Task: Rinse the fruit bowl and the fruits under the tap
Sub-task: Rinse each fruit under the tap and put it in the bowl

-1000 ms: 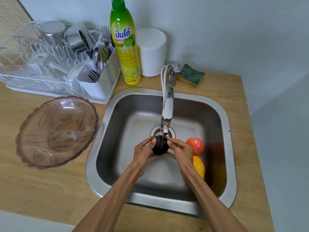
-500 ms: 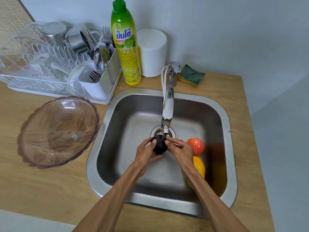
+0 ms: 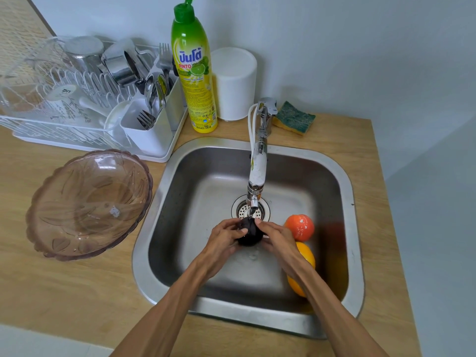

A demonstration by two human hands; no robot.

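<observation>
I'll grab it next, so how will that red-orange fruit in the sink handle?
The red-orange fruit looks round, so it may roll on the sink floor. Its skin shines with droplets, so probably slippery. It seems firm, not floppy.

bare forearms, bare hands [image 3: 224, 239]

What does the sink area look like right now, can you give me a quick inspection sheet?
Surface: wooden counter around a steel sink.
Job's things: dark fruit under the tap; red-orange fruit and orange fruit in the sink; fruit bowl on the counter.
Clutter: dish rack, soap bottle, white canister, sponge.
Grippers: left hand and right hand grip the dark fruit.
Cables: white hose at the tap.
Surroundings: pale wall.
</observation>
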